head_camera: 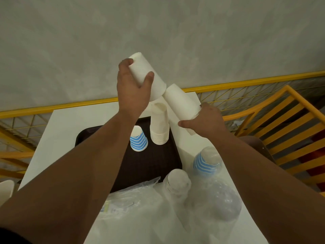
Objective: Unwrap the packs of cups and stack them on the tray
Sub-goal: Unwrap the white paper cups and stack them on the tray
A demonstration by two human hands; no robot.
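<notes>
View from a head camera, looking down over two bare forearms at a white table (61, 125) with a dark brown tray (149, 166) at its centre. The left hand (131, 87), raised at about 12 o'clock above the tray, grasps an upside-down white paper cup (149, 76), fingers curled round its far side and thumb pressed on its near side. The right hand (205, 120), at about 2 o'clock, holds a second batch of white cups (181, 103) tilted towards the left, fingers wrapped round its rim end; the thumb lies straight below it. The two held pieces meet or nearly meet above the tray; whether they touch cannot be told. Directly under them, on the far right part of the tray, stands an upside-down stack of white cups (159, 127). Just beside it, at its 9 o'clock, stands an upside-down blue-and-white striped cup (138, 140). Off the tray, at 4 o'clock, a wrapped pack of striped cups (205, 162) stands on the table, and at 6 o'clock a wrapped pack of white cups (177, 182). Loose clear plastic wrap (137, 199) lies crumpled across the near table. Yellow railing (246, 83) and a yellow slatted chair (284, 127) stand behind the table.
</notes>
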